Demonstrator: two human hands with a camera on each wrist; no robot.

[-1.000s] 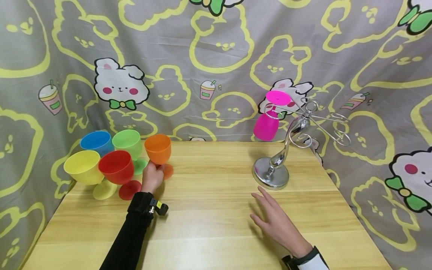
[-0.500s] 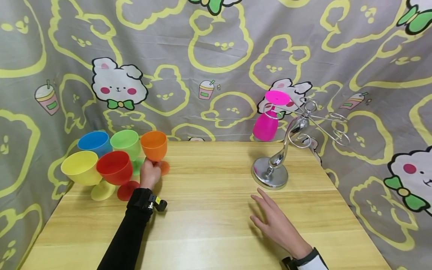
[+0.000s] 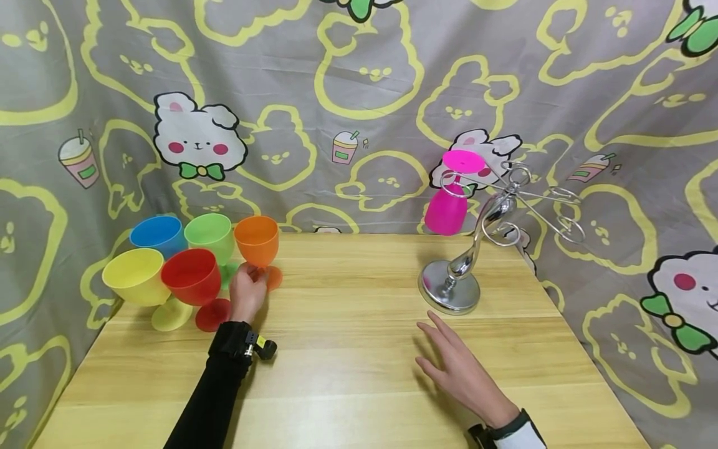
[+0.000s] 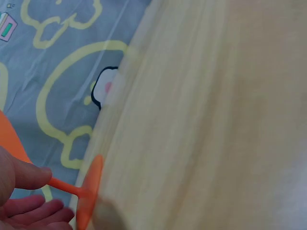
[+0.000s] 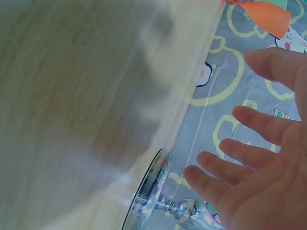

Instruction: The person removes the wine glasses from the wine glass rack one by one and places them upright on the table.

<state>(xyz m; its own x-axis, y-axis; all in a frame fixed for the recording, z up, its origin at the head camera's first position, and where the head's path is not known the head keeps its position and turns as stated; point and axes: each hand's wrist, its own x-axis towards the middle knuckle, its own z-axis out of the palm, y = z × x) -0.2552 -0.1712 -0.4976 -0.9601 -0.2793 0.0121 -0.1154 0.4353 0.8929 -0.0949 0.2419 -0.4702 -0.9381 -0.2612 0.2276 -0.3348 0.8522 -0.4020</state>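
Observation:
In the head view, my left hand (image 3: 247, 293) is at the stem of an orange plastic goblet (image 3: 257, 242), which stands upright on the table. The left wrist view shows the thumb by the orange stem (image 4: 64, 186), with the other fingers spread below and a gap between. My right hand (image 3: 461, 373) hovers over the table with its fingers extended, holding nothing. Beyond it stands a chrome cup rack (image 3: 450, 288) with wire arms. A magenta goblet (image 3: 446, 212) hangs upside down from one wire loop.
Beside the orange goblet stand a green goblet (image 3: 210, 232), a blue goblet (image 3: 158, 233), a yellow goblet (image 3: 134, 277) and a red goblet (image 3: 192, 277). A patterned grey curtain (image 3: 387, 56) borders the wooden table (image 3: 336, 349) at the back and sides.
The orange goblet shifted slightly left and back, closer to the green one. Since then my left hand has loosened from its stem and drawn a little left. The right hand stayed in place.

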